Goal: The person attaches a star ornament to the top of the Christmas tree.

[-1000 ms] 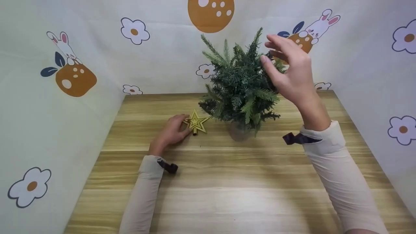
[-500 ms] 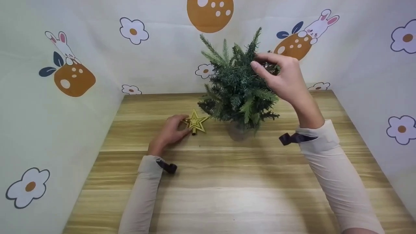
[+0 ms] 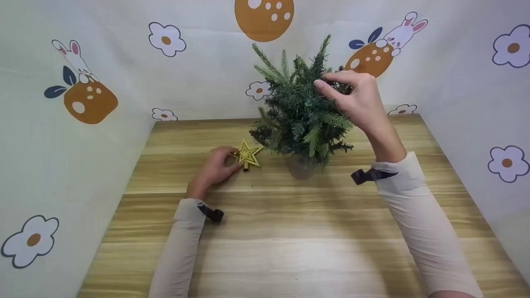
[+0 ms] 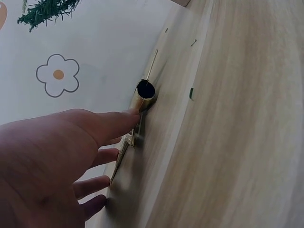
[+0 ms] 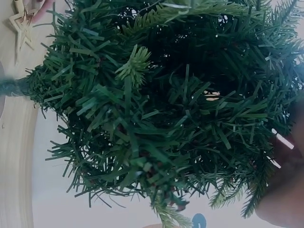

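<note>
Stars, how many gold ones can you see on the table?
1. The gold star lies flat on the wooden table, just left of the little green tree, with the left hand touching it. Another could hide behind the tree's branches.

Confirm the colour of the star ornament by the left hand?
Gold: the star-shaped tree topper, clearest in the head view.

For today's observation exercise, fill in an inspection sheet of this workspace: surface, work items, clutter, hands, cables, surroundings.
Surface: wooden table, light grain.
Work items: gold star topper lying flat; small green tree upright in a pot.
Clutter: nothing seen.
Hands: left hand rests on the table, fingers touching the star; right hand pinches an upper branch of the tree.
Cables: nothing seen; dark straps at both wrists.
Surroundings: pale cloth walls printed with flowers and rabbits on three sides.
</note>
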The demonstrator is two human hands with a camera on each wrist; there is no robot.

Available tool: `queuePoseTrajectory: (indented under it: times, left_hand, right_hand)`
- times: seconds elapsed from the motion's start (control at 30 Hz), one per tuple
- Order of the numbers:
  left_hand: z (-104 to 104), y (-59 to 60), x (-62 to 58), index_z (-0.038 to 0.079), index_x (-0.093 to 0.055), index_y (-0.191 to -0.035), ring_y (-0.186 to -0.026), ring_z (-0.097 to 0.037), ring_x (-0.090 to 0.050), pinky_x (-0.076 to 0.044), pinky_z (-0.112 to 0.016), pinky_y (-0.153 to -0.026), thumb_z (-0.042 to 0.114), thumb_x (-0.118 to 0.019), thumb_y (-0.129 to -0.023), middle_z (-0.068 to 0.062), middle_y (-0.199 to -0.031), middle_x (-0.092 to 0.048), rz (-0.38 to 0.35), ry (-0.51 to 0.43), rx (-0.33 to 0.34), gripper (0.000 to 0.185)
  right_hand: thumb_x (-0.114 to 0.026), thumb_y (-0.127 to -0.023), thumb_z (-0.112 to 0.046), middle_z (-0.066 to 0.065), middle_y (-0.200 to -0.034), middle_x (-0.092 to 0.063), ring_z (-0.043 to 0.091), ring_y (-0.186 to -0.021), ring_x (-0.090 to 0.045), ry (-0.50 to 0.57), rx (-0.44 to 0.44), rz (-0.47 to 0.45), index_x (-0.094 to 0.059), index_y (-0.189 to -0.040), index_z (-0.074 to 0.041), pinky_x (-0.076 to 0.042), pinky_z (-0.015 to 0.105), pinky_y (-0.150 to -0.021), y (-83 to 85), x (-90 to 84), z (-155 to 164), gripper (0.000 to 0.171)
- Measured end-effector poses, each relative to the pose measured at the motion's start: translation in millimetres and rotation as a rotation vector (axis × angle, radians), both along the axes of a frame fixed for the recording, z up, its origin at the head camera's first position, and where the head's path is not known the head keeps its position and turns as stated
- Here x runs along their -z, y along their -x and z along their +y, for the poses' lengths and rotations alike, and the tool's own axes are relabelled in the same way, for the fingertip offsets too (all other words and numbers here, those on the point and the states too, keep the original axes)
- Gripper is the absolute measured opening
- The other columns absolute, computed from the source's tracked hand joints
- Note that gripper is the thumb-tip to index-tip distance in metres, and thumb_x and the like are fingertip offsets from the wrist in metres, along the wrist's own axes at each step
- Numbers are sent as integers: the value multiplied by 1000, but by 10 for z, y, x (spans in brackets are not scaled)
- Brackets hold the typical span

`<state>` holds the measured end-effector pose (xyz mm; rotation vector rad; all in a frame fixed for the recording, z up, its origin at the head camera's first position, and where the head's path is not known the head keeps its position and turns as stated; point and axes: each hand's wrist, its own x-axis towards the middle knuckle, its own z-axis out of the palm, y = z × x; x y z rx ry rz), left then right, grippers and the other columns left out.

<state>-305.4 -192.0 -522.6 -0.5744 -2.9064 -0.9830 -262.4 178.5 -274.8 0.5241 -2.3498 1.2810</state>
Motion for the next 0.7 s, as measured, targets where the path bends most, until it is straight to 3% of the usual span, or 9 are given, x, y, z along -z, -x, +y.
queuePoseTrajectory:
  times: [0.23, 0.47, 0.7]
  left_hand:
    - [0, -20, -11, 8, -53, -141, -135, -34, -48, -35, -54, -119, 35, -76, -89, -16, -144, -51, -58, -38, -38, 63]
    - [-4, -18, -29, 9, -45, -148, -135, -36, -47, -37, -55, -118, 29, -79, -88, -20, -146, -46, -78, -82, -57, 72]
    - [32, -35, -84, 12, -45, -149, -130, -36, -49, -38, -55, -117, 20, -86, -79, -20, -141, -47, -90, -185, -82, 82]
  right_hand:
    - [-78, -89, -25, 12, -113, -76, 21, -107, -71, 14, 8, 50, -77, -111, -7, -54, 32, -102, -19, 1, -33, 28]
    - [-77, -90, -27, 13, -113, -76, 23, -106, -71, -14, 13, 60, -77, -112, -6, -56, 35, -100, -18, 9, -39, 30]
    - [-76, -91, -28, 11, -112, -76, 19, -105, -71, -19, 25, 55, -78, -110, -7, -57, 29, -97, -27, 19, -26, 29]
